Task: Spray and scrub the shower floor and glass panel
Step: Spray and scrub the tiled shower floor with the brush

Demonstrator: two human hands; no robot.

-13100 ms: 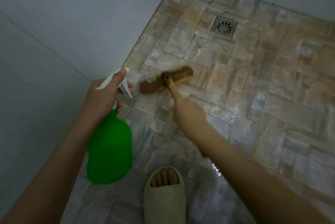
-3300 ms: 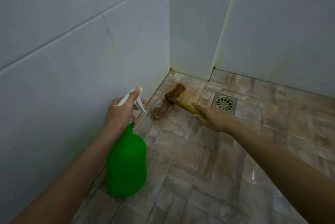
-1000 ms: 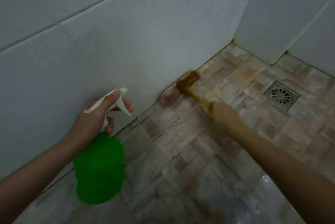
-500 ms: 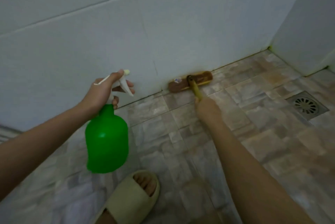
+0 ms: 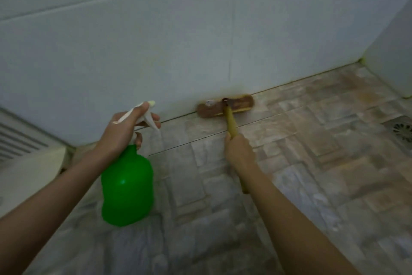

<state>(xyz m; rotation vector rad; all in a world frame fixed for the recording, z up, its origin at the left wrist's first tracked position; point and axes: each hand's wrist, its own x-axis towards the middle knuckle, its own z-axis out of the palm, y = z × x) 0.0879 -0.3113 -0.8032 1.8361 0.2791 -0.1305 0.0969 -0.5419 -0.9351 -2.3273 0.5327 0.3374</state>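
Two hands work low over the shower floor (image 5: 312,163), which is laid with mottled beige and grey stone-look tiles. The left hand (image 5: 124,134) grips a green spray bottle (image 5: 127,185) at the neck. Its thumb lies along the top of the white trigger head (image 5: 146,116), and its fingers curl round the trigger and neck. The bottle hangs upright in the air above the floor, with its nozzle pointing toward the white tiled wall (image 5: 200,40).

The right hand (image 5: 239,152) is closed round the yellow handle (image 5: 230,124) of a scrub brush (image 5: 226,108), the back of the hand toward the camera. The rear end of the handle shows just beneath the right forearm. The brush's brown head lies lengthwise along the joint where wall meets floor, and whether it actually touches the foot of the wall cannot be told. A small whitish mark sits on the left part of the head. The brush is to the right of the bottle's nozzle and apart from it.

At the far right edge a round metal drain grate (image 5: 401,130) is set in the floor, partly cut off by the frame. At the lower left stands a pale ledge (image 5: 29,167) with a slatted white panel (image 5: 15,141) above it, and what these belong to cannot be told.
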